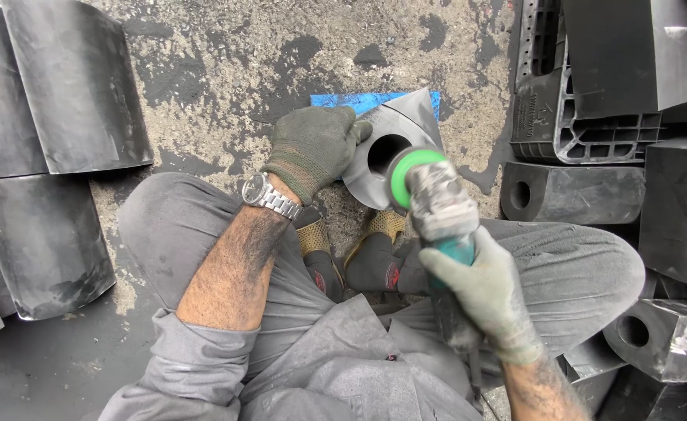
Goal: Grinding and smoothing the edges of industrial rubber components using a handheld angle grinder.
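Left hand grips block edge; right hand holds grinder, seemingly touching.

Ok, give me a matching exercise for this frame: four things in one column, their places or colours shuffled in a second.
Things:
1. left hand
2. right hand
3. grinder disc
4. blue sheet

Places or colours:
A. green rim
B. on the ground under the holed block
C. gripping the grinder body
D. holding the holed block's edge

Pairs: 1-D, 2-C, 3-A, 4-B

The holed block is black; the grinder meets it at the hole.
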